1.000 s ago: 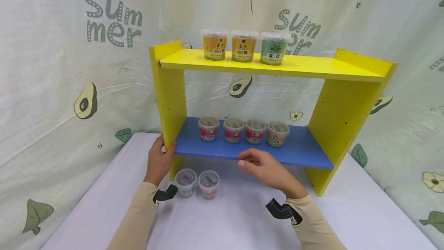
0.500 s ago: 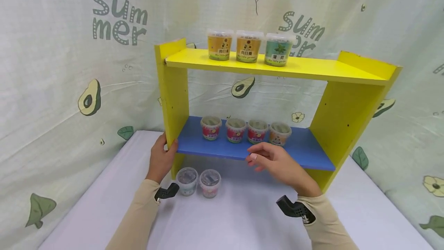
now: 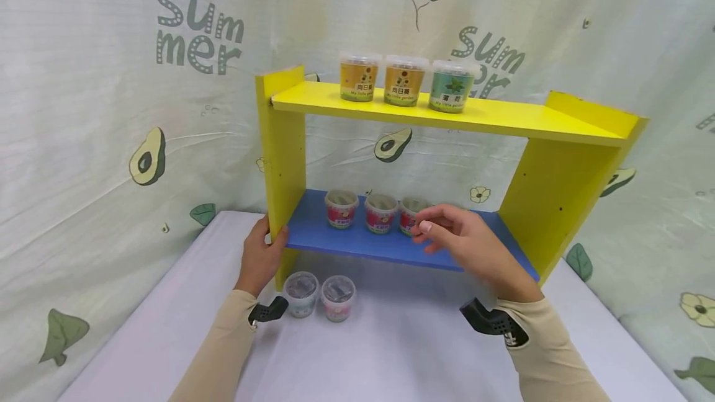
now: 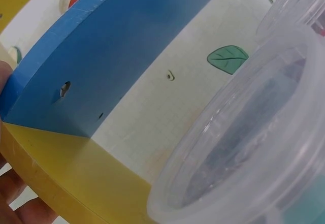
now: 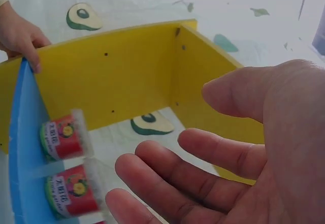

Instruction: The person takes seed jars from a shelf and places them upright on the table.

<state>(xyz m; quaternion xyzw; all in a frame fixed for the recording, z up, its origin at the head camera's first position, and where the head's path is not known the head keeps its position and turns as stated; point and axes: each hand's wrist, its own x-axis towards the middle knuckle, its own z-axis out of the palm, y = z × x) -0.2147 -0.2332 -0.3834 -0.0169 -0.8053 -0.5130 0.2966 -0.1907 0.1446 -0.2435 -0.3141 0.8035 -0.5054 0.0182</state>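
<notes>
The left hand (image 3: 260, 259) has its grip clasped round the yellow left panel (image 3: 277, 172), at the blue shelf's (image 3: 310, 229) front left corner. The right hand's (image 3: 475, 241) grip is spread, thumb apart from loosely bent fingers, before the shelf's right half. A red-labelled plastic cup (image 3: 408, 213) stands just beyond its fingertips, partly covered; two matching cups (image 3: 380, 216) stand farther left, well inside the front edge.

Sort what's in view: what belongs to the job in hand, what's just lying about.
Likely in the job: left hand, the shelf it grips, right hand, red cups near it.

Seemingly just about: top cups, table cups, patterned cloth.
</notes>
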